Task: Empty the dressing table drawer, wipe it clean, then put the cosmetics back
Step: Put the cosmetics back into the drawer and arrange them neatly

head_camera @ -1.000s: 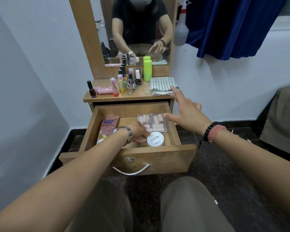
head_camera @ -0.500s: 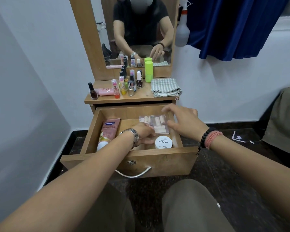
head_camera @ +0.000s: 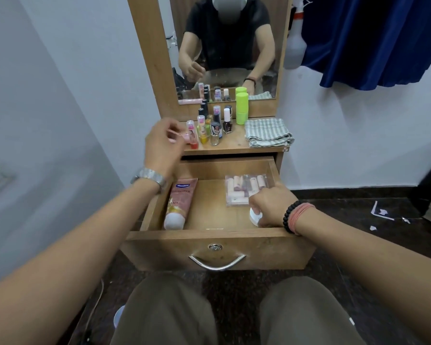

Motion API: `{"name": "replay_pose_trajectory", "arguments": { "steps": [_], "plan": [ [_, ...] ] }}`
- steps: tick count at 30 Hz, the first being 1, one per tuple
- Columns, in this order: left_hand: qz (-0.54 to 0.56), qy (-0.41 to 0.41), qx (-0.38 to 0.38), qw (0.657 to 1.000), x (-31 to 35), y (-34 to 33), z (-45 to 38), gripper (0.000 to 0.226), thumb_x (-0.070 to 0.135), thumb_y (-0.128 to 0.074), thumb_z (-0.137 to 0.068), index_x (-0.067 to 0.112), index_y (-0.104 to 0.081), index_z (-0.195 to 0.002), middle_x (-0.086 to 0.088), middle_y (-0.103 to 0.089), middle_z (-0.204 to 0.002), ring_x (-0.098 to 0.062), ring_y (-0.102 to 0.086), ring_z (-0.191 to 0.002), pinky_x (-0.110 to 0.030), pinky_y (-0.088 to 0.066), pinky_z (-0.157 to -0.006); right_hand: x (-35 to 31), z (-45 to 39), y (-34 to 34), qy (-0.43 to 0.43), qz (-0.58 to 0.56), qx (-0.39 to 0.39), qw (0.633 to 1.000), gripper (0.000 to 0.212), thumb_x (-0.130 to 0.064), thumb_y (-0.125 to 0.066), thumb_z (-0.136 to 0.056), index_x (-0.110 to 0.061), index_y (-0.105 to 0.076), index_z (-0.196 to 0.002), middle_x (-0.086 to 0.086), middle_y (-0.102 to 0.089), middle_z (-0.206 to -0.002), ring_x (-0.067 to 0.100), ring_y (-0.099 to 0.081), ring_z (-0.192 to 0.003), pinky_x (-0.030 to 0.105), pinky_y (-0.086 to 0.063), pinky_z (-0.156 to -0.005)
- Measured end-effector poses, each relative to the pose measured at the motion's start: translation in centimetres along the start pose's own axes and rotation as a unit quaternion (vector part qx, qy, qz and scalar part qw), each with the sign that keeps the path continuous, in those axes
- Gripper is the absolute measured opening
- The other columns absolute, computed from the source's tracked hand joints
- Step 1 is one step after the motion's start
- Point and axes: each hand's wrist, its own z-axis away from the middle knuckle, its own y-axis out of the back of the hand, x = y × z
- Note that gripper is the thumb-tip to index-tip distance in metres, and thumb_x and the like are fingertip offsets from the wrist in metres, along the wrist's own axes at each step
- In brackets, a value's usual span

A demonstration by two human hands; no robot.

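The left hand (head_camera: 163, 143) is raised over the left end of the dressing table top (head_camera: 234, 145), its fingers curled and pinching a small pink item (head_camera: 178, 135) – too blurred to name. Just right of that grip stands a cluster of small bottles (head_camera: 210, 128), then a lime green container (head_camera: 241, 108) against the mirror (head_camera: 227, 46), and further right a folded striped cloth (head_camera: 268, 132).

Below the left hand the drawer (head_camera: 217, 242) stands pulled open. A pink tube (head_camera: 180, 205) lies along its left side, just right of the left wrist. Well to the right of it, at the back right, sits a clear case of lipsticks (head_camera: 245, 189).

The right hand (head_camera: 271, 205) reaches into the drawer's front right corner, fingers curled down over a white round jar (head_camera: 254, 216) – closed around it, with the jar mostly hidden beneath the palm. The lipstick case lies just behind and left of this grip, touching the knuckles or nearly so; which, I cannot tell.
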Motion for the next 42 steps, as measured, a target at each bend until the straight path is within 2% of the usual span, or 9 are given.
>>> {"name": "replay_pose_trajectory", "arguments": {
  "steps": [3, 8, 16, 21, 26, 31, 34, 38, 42],
  "plan": [
    [-0.062, 0.028, 0.042, 0.997, -2.2, 1.5, -3.2, 0.031, 0.008, -0.060, -0.083, 0.019, -0.059, -0.112, -0.001, -0.051, -0.120, -0.014, -0.054, -0.101, -0.030, -0.051, -0.087, 0.2, 0.0, -0.2, -0.012, 0.003, 0.006, 1.000, 0.023, -0.034, -0.066, -0.080, -0.021, -0.063, -0.098, -0.002, -0.068, -0.099, 0.020, -0.062, -0.092, 0.037, -0.035, -0.093],
    [-0.145, 0.073, -0.028, 0.986, -5.1, 1.9, -5.9, 0.042, 0.022, -0.068, -0.083, 0.021, -0.058, -0.124, -0.005, -0.052, -0.129, -0.022, -0.055, -0.113, -0.037, -0.047, -0.095, 0.2, 0.1, -0.2, -0.015, 0.002, -0.009, 1.000, 0.026, -0.036, -0.068, -0.081, -0.021, -0.062, -0.102, -0.001, -0.067, -0.102, 0.020, -0.060, -0.096, 0.039, -0.030, -0.095],
    [-0.144, 0.074, -0.035, 0.986, -5.2, 2.1, -6.1, 0.035, 0.022, -0.072, -0.083, 0.019, -0.065, -0.117, -0.001, -0.063, -0.118, -0.020, -0.062, -0.102, -0.039, -0.051, -0.092, 0.2, 0.1, -0.1, -0.014, 0.003, -0.011, 1.000, 0.027, -0.038, -0.068, -0.083, -0.021, -0.062, -0.103, -0.001, -0.067, -0.103, 0.020, -0.060, -0.097, 0.040, -0.030, -0.096],
    [-0.140, 0.079, -0.024, 0.987, -5.1, 2.2, -5.8, 0.017, 0.013, -0.067, -0.083, 0.019, -0.069, -0.098, -0.001, -0.069, -0.105, -0.018, -0.066, -0.092, -0.034, -0.052, -0.088, 0.3, 0.1, -0.1, -0.015, 0.001, -0.013, 1.000, 0.028, -0.038, -0.068, -0.083, -0.021, -0.062, -0.103, -0.001, -0.067, -0.102, 0.020, -0.059, -0.096, 0.040, -0.030, -0.095],
    [-0.126, 0.027, -0.027, 0.991, -3.3, 3.1, -4.3, 0.013, 0.015, -0.069, -0.083, 0.018, -0.069, -0.096, 0.000, -0.070, -0.100, -0.016, -0.067, -0.088, -0.033, -0.052, -0.085, 0.3, 0.0, -0.1, -0.015, -0.003, -0.009, 1.000, 0.028, -0.039, -0.068, -0.083, -0.021, -0.061, -0.103, 0.000, -0.067, -0.103, 0.021, -0.059, -0.097, 0.039, -0.031, -0.095],
    [-0.108, -0.042, -0.097, 0.988, -1.2, 3.5, -0.6, 0.013, 0.017, -0.073, -0.081, 0.020, -0.070, -0.092, 0.004, -0.069, -0.092, -0.012, -0.066, -0.080, -0.025, -0.051, -0.075, 0.2, 0.1, 0.0, -0.016, -0.006, -0.012, 1.000, 0.027, -0.039, -0.068, -0.083, -0.021, -0.061, -0.103, -0.001, -0.067, -0.103, 0.021, -0.059, -0.098, 0.039, -0.032, -0.096],
    [-0.126, -0.052, -0.168, 0.976, -1.4, 2.5, 1.6, 0.013, 0.016, -0.075, -0.079, 0.019, -0.071, -0.091, 0.007, -0.067, -0.085, -0.004, -0.063, -0.074, -0.014, -0.047, -0.070, 0.2, 0.1, -0.1, -0.017, -0.009, -0.014, 1.000, 0.027, -0.038, -0.068, -0.083, -0.020, -0.061, -0.103, 0.000, -0.067, -0.103, 0.021, -0.059, -0.097, 0.039, -0.032, -0.096],
    [-0.144, -0.032, -0.234, 0.961, -2.9, -0.4, 2.8, 0.014, 0.017, -0.076, -0.079, 0.025, -0.067, -0.086, 0.007, -0.069, -0.089, -0.006, -0.064, -0.080, -0.024, -0.051, -0.078, 0.2, 0.1, -0.2, -0.018, -0.011, -0.012, 1.000, 0.027, -0.038, -0.068, -0.083, -0.020, -0.061, -0.102, 0.000, -0.067, -0.102, 0.021, -0.060, -0.095, 0.039, -0.030, -0.098],
    [-0.169, -0.021, -0.232, 0.958, -4.5, -3.5, 2.7, 0.011, 0.018, -0.075, -0.079, 0.024, -0.069, -0.086, 0.007, -0.070, -0.091, -0.008, -0.063, -0.083, -0.028, -0.052, -0.078, 0.2, 0.1, -0.3, -0.018, -0.020, -0.008, 1.000, 0.026, -0.038, -0.068, -0.082, -0.020, -0.060, -0.100, 0.000, -0.067, -0.101, 0.020, -0.059, -0.094, 0.038, -0.029, -0.094]
  ]
}}
